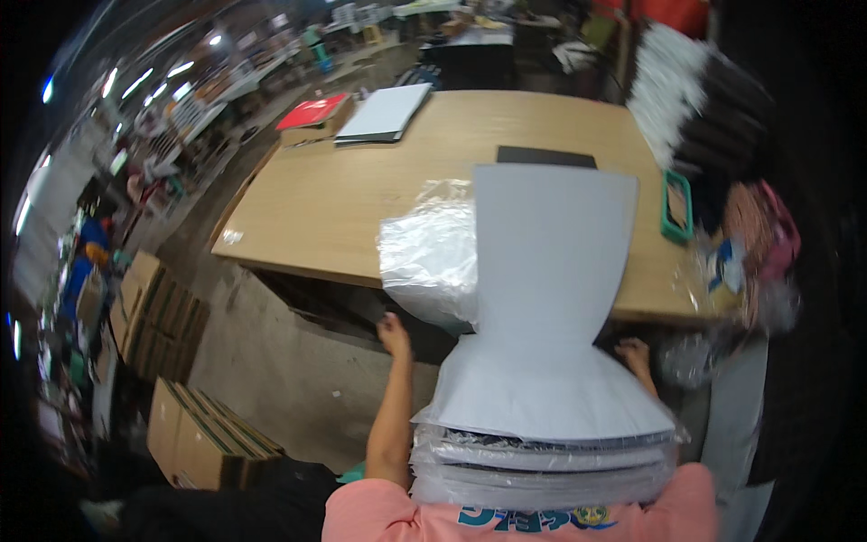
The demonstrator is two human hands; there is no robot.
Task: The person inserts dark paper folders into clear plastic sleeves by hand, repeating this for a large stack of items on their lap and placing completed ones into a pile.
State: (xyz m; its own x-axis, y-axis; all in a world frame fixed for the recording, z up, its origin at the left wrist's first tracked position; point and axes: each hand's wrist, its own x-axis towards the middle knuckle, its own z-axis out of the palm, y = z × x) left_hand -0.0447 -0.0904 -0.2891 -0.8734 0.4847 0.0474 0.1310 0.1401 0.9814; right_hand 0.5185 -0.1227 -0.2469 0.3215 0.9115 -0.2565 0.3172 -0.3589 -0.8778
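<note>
A stack of white sheets in clear plastic (542,465) is in front of my chest. A large pale sheet (555,244) rises from the stack and reaches over the table's near edge. My left hand (394,335) is beside the stack, below a crumpled clear plastic bag (428,244) that hangs over the edge. Its fingers are loosely bent, with nothing visible in them. On the other side, my right hand (636,354) is near the table's edge, fingers slightly bent and apart. Part of it is hidden by the sheet.
The wooden table (334,208) bears a white board stack (384,113), a red-topped box (313,111), a dark board (546,157) and a green tray (675,206). Flat cartons (203,438) stand on the floor at left. Wrapped stacks (668,86) rise at far right.
</note>
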